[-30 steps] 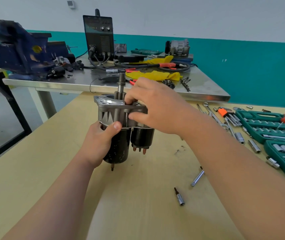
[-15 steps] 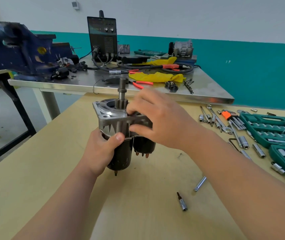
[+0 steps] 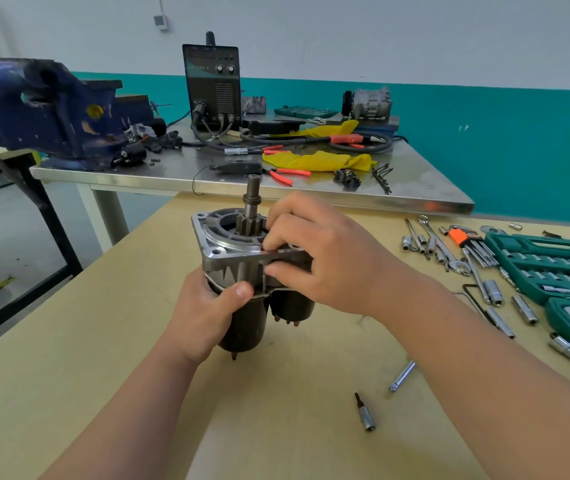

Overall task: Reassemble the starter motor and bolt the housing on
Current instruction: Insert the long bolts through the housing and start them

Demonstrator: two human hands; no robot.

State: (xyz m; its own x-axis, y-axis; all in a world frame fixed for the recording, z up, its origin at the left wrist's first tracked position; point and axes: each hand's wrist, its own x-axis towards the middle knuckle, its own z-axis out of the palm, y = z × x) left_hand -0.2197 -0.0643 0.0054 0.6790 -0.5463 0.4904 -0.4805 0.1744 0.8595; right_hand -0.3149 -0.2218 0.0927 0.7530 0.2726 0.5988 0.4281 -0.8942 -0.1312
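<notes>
Starter motor (image 3: pixel 245 327) is almost in one piece again, as far as I can judge. The aluminium housing (image 3: pixel 224 245) sits on top of the dark motor body. The shaft (image 3: pixel 251 197) and the pinion gear (image 3: pixel 247 224) come up through its round opening, and the solenoid (image 3: pixel 292 306) hangs beside the body under the same housing. I see a thin bright line at the joint, so I cannot tell if the housing is fully seated. The flange holes that I can see are empty and no tool is in either hand, so I judge the bolting is not yet done.

The long axis stands nearly upright, with the shaft end pointing up and leaning a little to the right. The rear end with its small stud is low over the worktop (image 3: pixel 103 341); whether it touches, I cannot tell.

My left hand (image 3: pixel 203 313) is wrapped around the body, with the thumb pressed on the lower edge of the housing. My right hand (image 3: pixel 328 261) pinches the housing flange, curled fingers on top and the thumb below. If it also holds a bolt, this is hidden.

Near me on the worktop lie a bit socket (image 3: pixel 366 415) and an extension bar (image 3: pixel 402 375). The socket set (image 3: pixel 553 271) is well apart, at the right.
</notes>
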